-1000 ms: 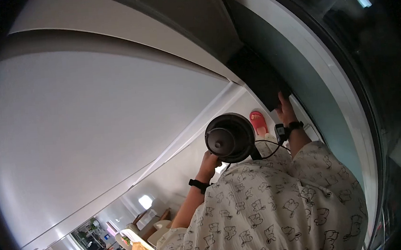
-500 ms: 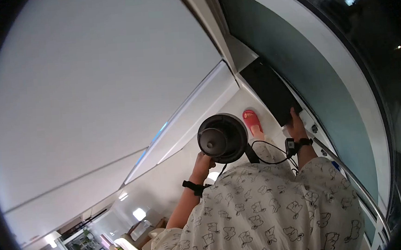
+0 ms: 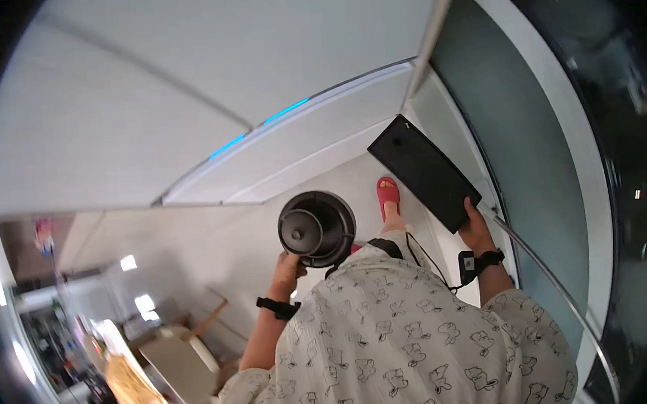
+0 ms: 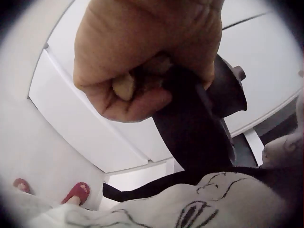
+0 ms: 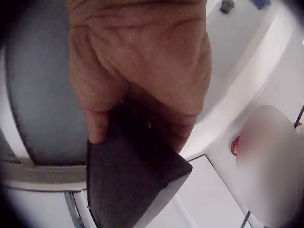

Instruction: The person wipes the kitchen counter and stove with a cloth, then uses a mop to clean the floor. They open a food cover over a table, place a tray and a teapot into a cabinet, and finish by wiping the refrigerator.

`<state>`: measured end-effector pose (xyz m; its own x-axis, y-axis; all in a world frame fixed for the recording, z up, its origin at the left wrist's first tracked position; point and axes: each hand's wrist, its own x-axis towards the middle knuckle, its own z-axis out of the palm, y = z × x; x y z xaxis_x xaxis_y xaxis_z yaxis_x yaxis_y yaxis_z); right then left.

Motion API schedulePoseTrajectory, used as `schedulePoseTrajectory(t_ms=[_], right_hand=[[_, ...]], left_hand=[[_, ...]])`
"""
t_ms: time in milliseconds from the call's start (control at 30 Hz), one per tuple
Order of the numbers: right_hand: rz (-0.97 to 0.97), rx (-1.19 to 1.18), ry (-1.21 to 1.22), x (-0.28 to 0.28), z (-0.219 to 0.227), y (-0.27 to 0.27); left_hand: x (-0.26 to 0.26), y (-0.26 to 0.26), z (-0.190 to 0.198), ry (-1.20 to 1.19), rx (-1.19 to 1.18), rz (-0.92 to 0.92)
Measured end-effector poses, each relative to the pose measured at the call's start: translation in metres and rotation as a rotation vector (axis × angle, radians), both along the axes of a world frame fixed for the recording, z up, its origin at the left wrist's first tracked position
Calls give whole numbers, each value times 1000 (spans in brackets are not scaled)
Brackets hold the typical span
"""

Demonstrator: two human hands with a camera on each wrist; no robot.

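Observation:
A dark round pot-like vessel with a knobbed inner piece (image 3: 301,233) is held in front of the body by my left hand (image 3: 287,273). In the left wrist view my left hand (image 4: 147,57) has its fingers curled round a dark part of the vessel (image 4: 194,128). My right hand (image 3: 475,230) grips the near end of a flat black rectangular box (image 3: 425,172), which slants away to the upper left. In the right wrist view, the thumb and fingers of my right hand (image 5: 137,61) lie on opposite sides of the black box (image 5: 128,175).
White cabinet fronts (image 3: 311,30) with blue light strips stand ahead. A curved metal rail (image 3: 554,283) runs by a frosted glass panel (image 3: 536,127) on the right. A red slipper (image 3: 388,197) is on the floor; a chair (image 3: 177,366) is at lower left.
The view has turned, and more of the room shows at left. My right hand has brought the black box away from the recess beside the glass. The vessel appears farther left, still gripped.

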<state>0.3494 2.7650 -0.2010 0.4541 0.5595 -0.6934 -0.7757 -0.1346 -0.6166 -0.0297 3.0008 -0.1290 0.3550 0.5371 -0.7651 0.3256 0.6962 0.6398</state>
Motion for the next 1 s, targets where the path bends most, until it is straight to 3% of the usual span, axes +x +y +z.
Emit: schedulePoseTrajectory(t_ms=[67,100,133,233,367,533,600,733,800,833,1000], right_hand=[[70,87,23,-4,8,18],[80,179,58,-8,11,30],[157,161,71,31,36,49],[340,163,51,44,63,83],[600,229,6,48,115,127],[798,152,-5,-1,190,159],[859,120,-51,-10,216,177],[1049,125,-99,-85,297,193],[1125,121,-106,-131,313,220],[1143,149,-172,-130,332,203],[1285,207,-93,-194,330,288]], left_hand=[[-21,-13,-8,24,32,76],[-29,-20,1,-13,64,90],[4,-18,28,-4,48,168],[3,-47,58,10,67,360],[-6,-87,77,-4,72,572],[-43,-162,144,-14,28,818],[-43,-175,148,-72,12,877],[-82,-235,203,-65,-3,1039],[-105,-243,215,-54,-1,1113],[-101,-262,218,-126,1,1109],[-104,-247,237,-146,-5,1252]])
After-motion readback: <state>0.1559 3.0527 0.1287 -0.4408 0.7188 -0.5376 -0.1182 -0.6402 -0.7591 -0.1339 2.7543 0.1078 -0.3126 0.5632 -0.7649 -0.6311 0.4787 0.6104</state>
